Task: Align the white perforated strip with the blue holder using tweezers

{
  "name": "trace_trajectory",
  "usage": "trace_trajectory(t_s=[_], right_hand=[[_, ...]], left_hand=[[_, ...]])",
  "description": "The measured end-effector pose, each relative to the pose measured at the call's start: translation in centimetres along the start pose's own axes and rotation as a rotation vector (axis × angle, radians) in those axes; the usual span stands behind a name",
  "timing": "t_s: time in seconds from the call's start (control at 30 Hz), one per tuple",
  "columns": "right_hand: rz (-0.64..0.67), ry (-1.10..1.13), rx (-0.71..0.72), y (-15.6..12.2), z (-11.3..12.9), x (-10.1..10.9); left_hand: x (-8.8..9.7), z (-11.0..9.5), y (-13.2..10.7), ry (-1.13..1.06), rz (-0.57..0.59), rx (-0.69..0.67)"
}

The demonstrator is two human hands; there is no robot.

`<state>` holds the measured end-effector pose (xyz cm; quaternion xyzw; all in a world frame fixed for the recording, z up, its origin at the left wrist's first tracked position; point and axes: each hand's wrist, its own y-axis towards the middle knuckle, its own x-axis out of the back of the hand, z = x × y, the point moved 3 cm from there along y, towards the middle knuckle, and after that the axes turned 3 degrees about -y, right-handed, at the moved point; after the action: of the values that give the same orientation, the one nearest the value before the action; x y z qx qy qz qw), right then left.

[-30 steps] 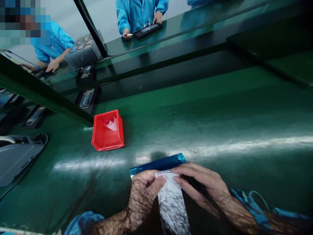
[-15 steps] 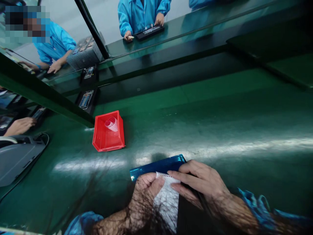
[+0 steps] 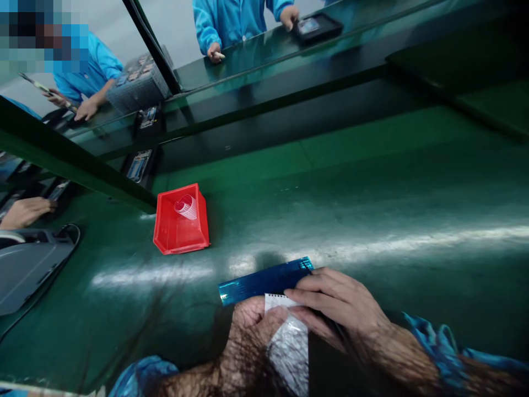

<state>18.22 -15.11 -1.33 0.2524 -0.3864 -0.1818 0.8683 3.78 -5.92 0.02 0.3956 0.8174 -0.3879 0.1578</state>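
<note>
Low in the head view, my left hand [image 3: 256, 325] is closed on a white sheet [image 3: 295, 344], its thumb pressed on the front. A row of small dark marks runs along the sheet's top edge. My right hand [image 3: 341, 300] comes in from the right, its fingertips pinched at the sheet's upper right edge. Just beyond both hands lies a shiny blue strip [image 3: 262, 281], slanting up to the right. The fingers of my right hand partly cover its right end. Dark strands of hair blur across my left hand and the sheet.
A red bin [image 3: 182, 240] holding a rolled white-patterned sheet [image 3: 187, 207] stands on the green table left of centre. Behind it slants a green post [image 3: 82, 165]. A grey machine [image 3: 37, 270] is at left. Black trays [image 3: 140, 168] lie further back; co-workers in blue sit across.
My left thumb has shifted slightly up and right with the white sheet. Across the table, a co-worker's black tray has moved to the right.
</note>
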Motion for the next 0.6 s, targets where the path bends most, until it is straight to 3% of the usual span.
trace_trajectory(t_s=[0.2,0.4,0.6], right_hand=[[0.017,0.208,-0.128,-0.2,-0.1,-0.1],[0.008,0.249,-0.181,-0.7,0.0,-0.4],[-0.009,0.253,-0.173,-1.0,0.2,-0.7]], left_hand=[[1.0,0.7,0.1,0.076,-0.06,-0.053],[1.5,1.1,-0.4,0.183,-0.091,-0.077],[2.3,1.1,-0.2,0.353,-0.092,-0.227]])
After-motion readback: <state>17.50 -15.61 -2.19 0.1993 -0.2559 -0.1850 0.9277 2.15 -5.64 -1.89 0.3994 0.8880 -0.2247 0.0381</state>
